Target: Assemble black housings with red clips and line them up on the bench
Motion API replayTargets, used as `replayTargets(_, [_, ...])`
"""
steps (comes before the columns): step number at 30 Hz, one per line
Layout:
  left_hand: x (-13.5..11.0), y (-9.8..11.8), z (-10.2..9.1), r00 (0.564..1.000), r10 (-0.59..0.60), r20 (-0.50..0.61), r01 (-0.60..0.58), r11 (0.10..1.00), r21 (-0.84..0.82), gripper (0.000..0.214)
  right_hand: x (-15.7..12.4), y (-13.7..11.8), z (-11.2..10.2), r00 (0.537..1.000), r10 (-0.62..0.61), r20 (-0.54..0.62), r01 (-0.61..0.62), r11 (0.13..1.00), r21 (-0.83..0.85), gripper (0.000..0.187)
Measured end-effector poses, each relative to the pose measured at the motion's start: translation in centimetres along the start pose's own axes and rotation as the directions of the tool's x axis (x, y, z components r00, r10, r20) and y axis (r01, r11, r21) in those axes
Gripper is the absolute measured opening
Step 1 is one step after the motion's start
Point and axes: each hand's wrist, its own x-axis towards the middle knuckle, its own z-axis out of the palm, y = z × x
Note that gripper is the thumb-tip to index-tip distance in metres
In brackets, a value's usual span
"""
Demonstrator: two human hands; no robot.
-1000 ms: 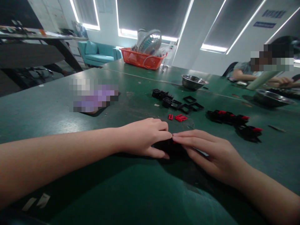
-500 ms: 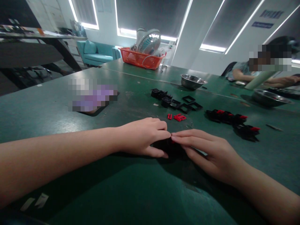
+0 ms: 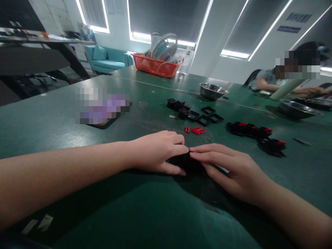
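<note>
My left hand (image 3: 162, 152) and my right hand (image 3: 233, 167) meet over the table in front of me, around a dark black plastic part (image 3: 183, 160). My left thumb and fingers curl around its left side. On its right side, my right fingers lie close together, their tips pressed at its top edge. Shadow and fingers hide most of its shape. Just beyond the hands are several small red plastic clips (image 3: 198, 130). Farther back lie black square frames (image 3: 208, 110) and black plastic housings (image 3: 184, 111).
Black parts with red pieces (image 3: 249, 129) lie to the right, near a thin metal tool (image 3: 301, 141). Two metal bowls stand farther back, one a steel bowl (image 3: 212, 92). A blurred purple object (image 3: 106, 107) lies left. An orange basket (image 3: 155, 65) holds a fan. Another person sits at far right.
The hands keep almost the same place. A small red spot seen between the fingers before no longer shows. The view has shifted very slightly.
</note>
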Motion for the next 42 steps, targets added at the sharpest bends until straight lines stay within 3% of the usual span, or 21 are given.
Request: replayTargets(42, [-0.03, 0.12, -0.20, 1.000, -0.019, 0.023, 0.020, 1.000, -0.019, 0.043, -0.03, 0.00, -0.18, 0.999, 0.015, 0.033, -0.016, 0.999, 0.036, 0.023])
